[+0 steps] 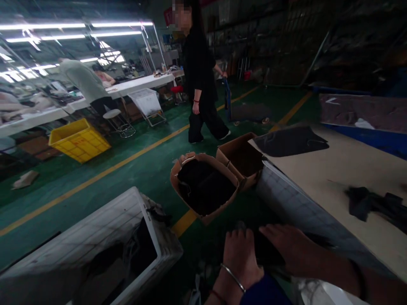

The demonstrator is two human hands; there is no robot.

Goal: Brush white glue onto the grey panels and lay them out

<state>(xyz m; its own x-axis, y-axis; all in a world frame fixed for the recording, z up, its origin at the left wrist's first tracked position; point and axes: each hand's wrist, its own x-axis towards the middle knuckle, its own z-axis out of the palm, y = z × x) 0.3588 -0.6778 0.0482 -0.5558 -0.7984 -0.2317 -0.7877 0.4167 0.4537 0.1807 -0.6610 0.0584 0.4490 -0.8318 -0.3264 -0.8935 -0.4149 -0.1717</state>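
Note:
My left hand (238, 252), a metal bangle at its wrist, is closed with the fingers curled over something dark near the bottom of the view. Close by on the right, my right hand (288, 243) bends its fingers over a dark shape too. What they hold is lost in shadow. Beyond them stands a cardboard box (237, 186) filled with black material. A white plastic crate (140, 199) with dark items inside lies to the left. On the right, a beige tabletop (346, 165) carries a dark flat piece (291, 140) and black strips (375, 203).
A second cardboard box (222, 154) adjoins the first. A person in black (202, 63) walks by with a blue hand trolley (248, 112). A yellow crate (79, 142), a stool (114, 114) and a long lit worktable (140, 82) with people stand farther left.

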